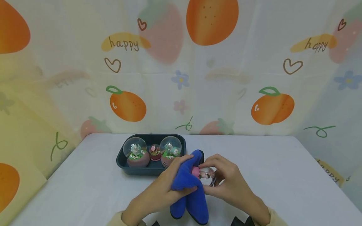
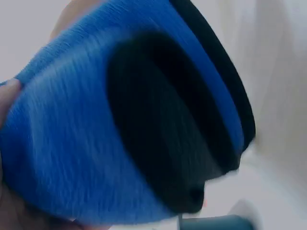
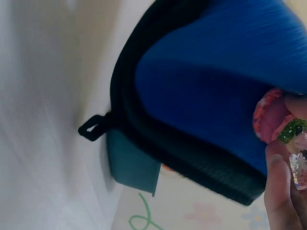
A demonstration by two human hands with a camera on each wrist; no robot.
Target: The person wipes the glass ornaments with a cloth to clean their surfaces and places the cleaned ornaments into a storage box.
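Observation:
My left hand (image 1: pixel 165 186) grips a blue cloth (image 1: pixel 185 175) with dark edging, bunched up with its lower ends hanging toward the table. A small snow globe (image 1: pixel 208 176) with a pink base lies on its side between the hands. My right hand (image 1: pixel 232 179) holds it by finger and thumb around the clear dome. The pink base points left, up against the cloth. In the right wrist view the cloth (image 3: pixel 201 96) spreads behind the base (image 3: pixel 268 117), and its hanging loop shows. Cloth fills most of the left wrist view and hides the globe there.
Behind the hands, a dark teal tray (image 1: pixel 135 171) stands on the white table (image 1: pixel 85 185). It holds a large snow globe (image 1: pixel 135 152) at left, a small globe (image 1: pixel 155 153) in the middle and another large globe (image 1: pixel 170 149) at right. A printed curtain (image 1: pixel 209 103) hangs behind.

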